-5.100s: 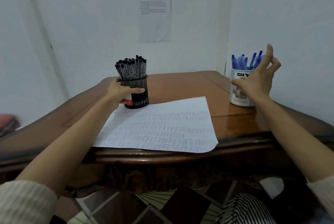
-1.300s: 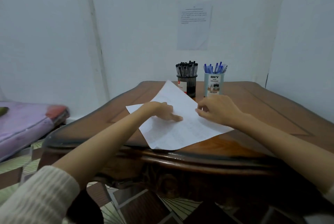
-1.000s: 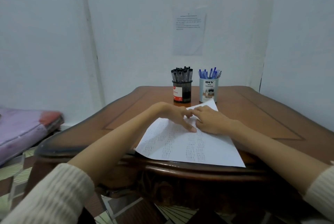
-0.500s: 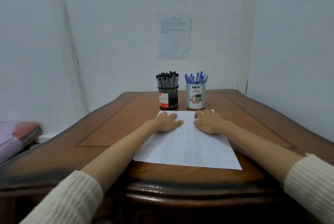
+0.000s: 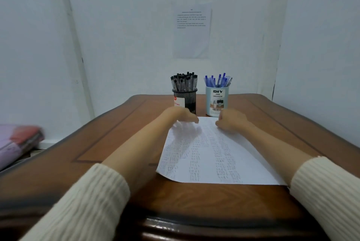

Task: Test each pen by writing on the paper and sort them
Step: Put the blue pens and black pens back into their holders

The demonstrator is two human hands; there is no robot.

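A white sheet of paper, covered in columns of small handwriting, is laid flat on the brown wooden worktop, with its near edge close to the worktop's front rim. Both forearms are stretched over the worktop, clad in cream ribbed sleeves pushed back from the wrists. The left hand is held at the sheet's far left corner and is smeared by motion; its fingers appear bent downward, but whether they are spread, pressed together or pinching the paper cannot be told. The right hand is set on the sheet's far right part, its fingers seemingly curled under; whether anything is pinched there cannot be told either. Just beyond the hands two holders are placed side by side: a black mesh cup filled with black pens on the left, and a pale blue tin printed "DIY DESK ORGANIZER", filled with blue pens, on the right. A printed notice is fixed to the white wall behind them. Folded purple and red bedding is seen at the far left.
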